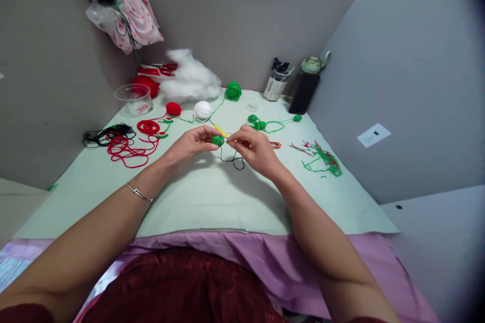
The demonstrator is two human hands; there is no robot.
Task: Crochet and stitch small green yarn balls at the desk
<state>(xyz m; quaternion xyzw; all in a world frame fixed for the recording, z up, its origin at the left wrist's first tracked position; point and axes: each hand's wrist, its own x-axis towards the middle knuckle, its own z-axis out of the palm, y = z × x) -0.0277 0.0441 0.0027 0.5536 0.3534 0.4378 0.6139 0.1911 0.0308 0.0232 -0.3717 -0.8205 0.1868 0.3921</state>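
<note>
Above the pale green table (pixel 212 202), our left hand (pixel 189 144) pinches a small green crocheted piece (pixel 217 140) at its fingertips, while our right hand (pixel 253 147) closes on a yellow crochet hook (pixel 220 130) touching it; black thread (pixel 233 160) trails just below.

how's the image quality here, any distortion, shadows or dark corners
Head view: wide-angle bending, so the table edges splay outward and the forearms look stretched; the right corners darken in a vignette. Light is soft and even, with only a faint shadow under the left hand and right hand. The small green crochet piece between them is slightly soft; no glare.
</note>
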